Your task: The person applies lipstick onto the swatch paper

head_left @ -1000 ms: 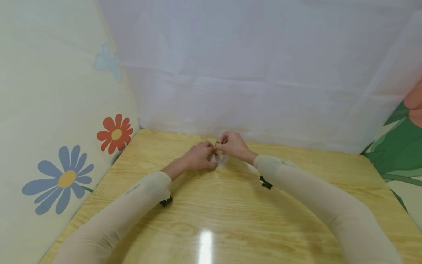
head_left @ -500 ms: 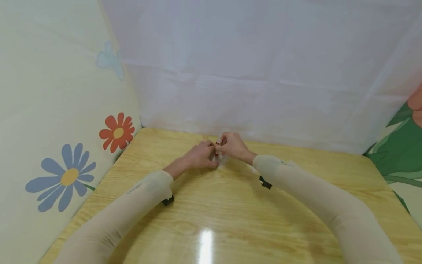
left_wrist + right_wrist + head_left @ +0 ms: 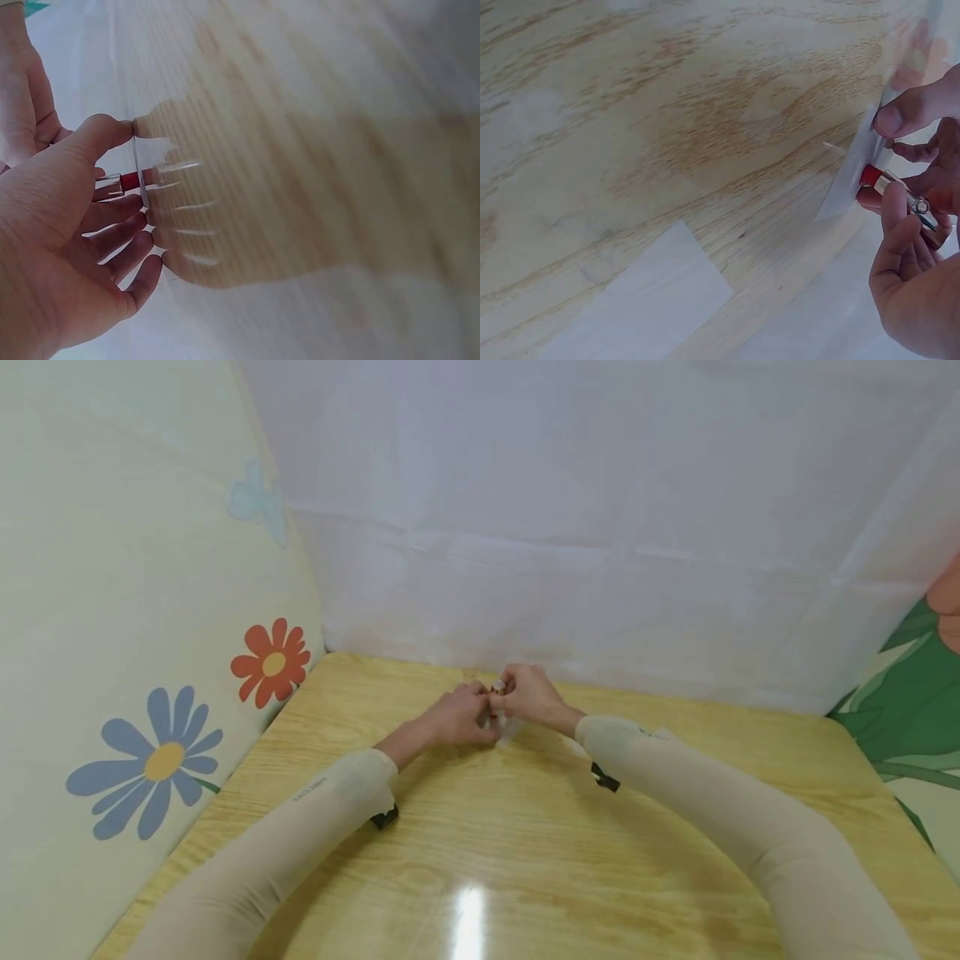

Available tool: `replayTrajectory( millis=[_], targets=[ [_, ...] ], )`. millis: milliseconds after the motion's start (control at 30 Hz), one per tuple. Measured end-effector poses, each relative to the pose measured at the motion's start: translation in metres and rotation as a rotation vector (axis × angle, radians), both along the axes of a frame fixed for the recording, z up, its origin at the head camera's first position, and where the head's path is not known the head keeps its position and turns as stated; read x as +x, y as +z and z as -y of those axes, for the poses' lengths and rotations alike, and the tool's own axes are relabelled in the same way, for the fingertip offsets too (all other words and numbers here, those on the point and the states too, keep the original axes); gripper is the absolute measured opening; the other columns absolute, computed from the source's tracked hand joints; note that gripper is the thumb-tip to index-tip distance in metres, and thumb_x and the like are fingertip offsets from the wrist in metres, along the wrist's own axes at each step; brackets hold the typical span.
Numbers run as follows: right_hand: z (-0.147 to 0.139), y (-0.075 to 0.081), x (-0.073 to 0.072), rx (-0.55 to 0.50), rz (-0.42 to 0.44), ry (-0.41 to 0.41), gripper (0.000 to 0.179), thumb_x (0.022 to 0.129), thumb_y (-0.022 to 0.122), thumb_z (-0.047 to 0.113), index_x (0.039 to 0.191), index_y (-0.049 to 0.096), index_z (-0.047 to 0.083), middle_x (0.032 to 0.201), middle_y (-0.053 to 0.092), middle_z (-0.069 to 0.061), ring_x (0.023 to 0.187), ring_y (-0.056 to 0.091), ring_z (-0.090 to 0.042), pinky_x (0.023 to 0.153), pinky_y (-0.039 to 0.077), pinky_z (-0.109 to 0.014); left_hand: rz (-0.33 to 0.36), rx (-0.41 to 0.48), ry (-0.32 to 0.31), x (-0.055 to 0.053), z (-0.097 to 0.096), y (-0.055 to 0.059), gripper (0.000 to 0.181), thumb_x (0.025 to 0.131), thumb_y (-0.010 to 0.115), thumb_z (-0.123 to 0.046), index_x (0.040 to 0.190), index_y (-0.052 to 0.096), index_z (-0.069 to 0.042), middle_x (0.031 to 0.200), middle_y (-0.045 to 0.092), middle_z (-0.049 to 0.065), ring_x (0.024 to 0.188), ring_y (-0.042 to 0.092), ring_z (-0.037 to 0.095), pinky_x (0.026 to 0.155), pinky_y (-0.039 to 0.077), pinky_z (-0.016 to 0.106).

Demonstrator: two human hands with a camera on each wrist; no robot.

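In the head view my right hand (image 3: 531, 695) pinches a small tube (image 3: 885, 181) with a red end and a shiny silver body, like a lipstick or a little stamp. Its red end points down at a white piece of paper (image 3: 846, 184) on the table. A small ring shows on the silver part in the right wrist view. My left hand (image 3: 453, 717) rests beside it, thumb and fingertips spread on the paper around the tube. From the left wrist, the red end (image 3: 130, 181) shows between thumb and fingers.
A second white paper piece (image 3: 649, 289) lies on the wooden table (image 3: 465, 827) near the right wrist. A pale cloth backdrop (image 3: 525, 527) rises just behind the hands. Flower-printed panels (image 3: 142, 568) flank the table.
The tube has turned more upright in my right hand, its silver end now facing up toward the head camera. Both hands stay in nearly the same place; the head view has shifted slightly.
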State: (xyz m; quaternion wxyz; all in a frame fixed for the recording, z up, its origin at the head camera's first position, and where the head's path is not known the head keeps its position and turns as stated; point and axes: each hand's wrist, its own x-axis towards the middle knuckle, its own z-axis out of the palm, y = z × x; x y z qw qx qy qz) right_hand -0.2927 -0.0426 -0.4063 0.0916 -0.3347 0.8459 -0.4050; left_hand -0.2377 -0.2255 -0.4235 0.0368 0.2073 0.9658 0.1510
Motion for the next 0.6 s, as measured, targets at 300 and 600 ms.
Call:
replayTrajectory(
  millis=[300,600],
  targets=[
    [-0.0016,0.0041,0.0031,0.042,-0.015,0.028,0.013,0.095,0.073,0.012,0.095,0.063,0.004,0.081,0.067,-0.007,0.065,0.069,-0.026,0.058,0.055,-0.031,0.010,0.007,0.012,-0.0010,-0.0005,0.0005,0.042,0.094,0.071,-0.039,0.129,0.067,-0.017,0.135,0.052,0.012,0.117,0.050,0.032,0.092,0.045,0.056],
    [-0.0038,0.0032,0.0043,0.082,-0.023,0.008,0.014,0.091,0.076,0.011,0.090,0.065,0.003,0.077,0.067,-0.005,0.058,0.067,-0.017,0.056,0.053,-0.028,0.006,-0.003,0.031,-0.0029,-0.0008,-0.0023,0.056,0.092,0.073,-0.043,0.134,0.064,-0.007,0.135,0.052,0.013,0.116,0.050,0.031,0.091,0.047,0.053]
  ],
)
